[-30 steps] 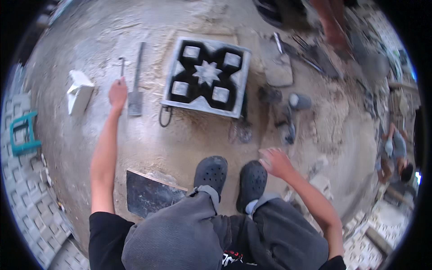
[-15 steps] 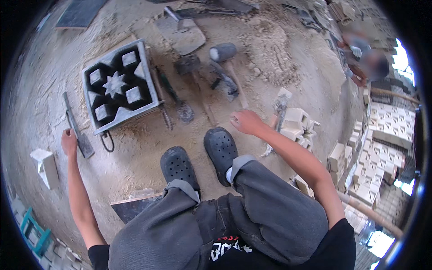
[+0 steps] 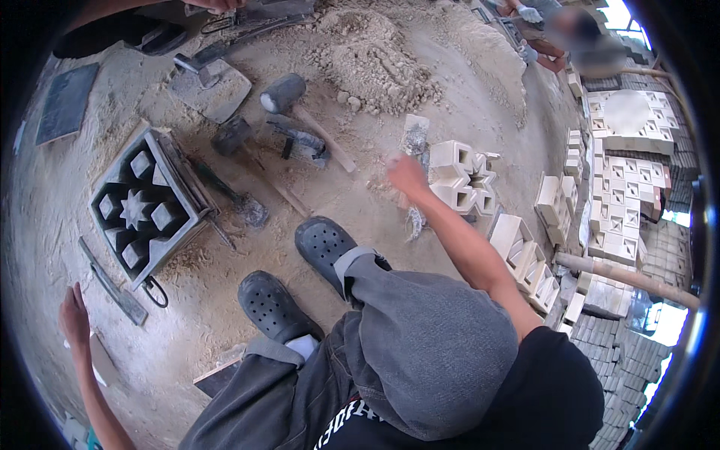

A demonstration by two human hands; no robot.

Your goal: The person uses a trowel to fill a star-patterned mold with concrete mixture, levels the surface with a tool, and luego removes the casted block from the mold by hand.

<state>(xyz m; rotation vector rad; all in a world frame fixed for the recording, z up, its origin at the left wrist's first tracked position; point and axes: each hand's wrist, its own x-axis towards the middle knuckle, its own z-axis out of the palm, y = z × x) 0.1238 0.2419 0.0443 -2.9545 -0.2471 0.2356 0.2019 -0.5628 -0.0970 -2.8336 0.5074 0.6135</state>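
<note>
My left hand (image 3: 73, 315) is over the ground at the left, its fingers stretched out and nothing visible in them. Just above it lies a flat, narrow metal tool (image 3: 112, 281), and a pale block (image 3: 101, 361) is partly behind the wrist. My right hand (image 3: 407, 178) is low beside a dust-caked flat-bladed tool (image 3: 416, 133). Its fingers are curled and smeared, so whether they grip the tool's brown handle is unclear. A star-patterned cream block (image 3: 465, 176) stands to its right. The square metal mould (image 3: 154, 202), with black star-shaped gaps, sits tilted in view at the left.
A mallet (image 3: 283, 94), a hammer (image 3: 232, 136) and a dusty small trowel (image 3: 253, 211) lie ahead of my shoes. Beyond are a shovel (image 3: 214, 90) and a sand heap (image 3: 375, 67). Stacked blocks (image 3: 619, 199) and a wooden pole (image 3: 626, 279) line the right. Another person's hand (image 3: 217, 4) shows at top left.
The view has swung right. My left hand has moved off the flat metal tool, its fingers straightening. My right hand has come closer to the dust-caked tool. Another person's hand has appeared.
</note>
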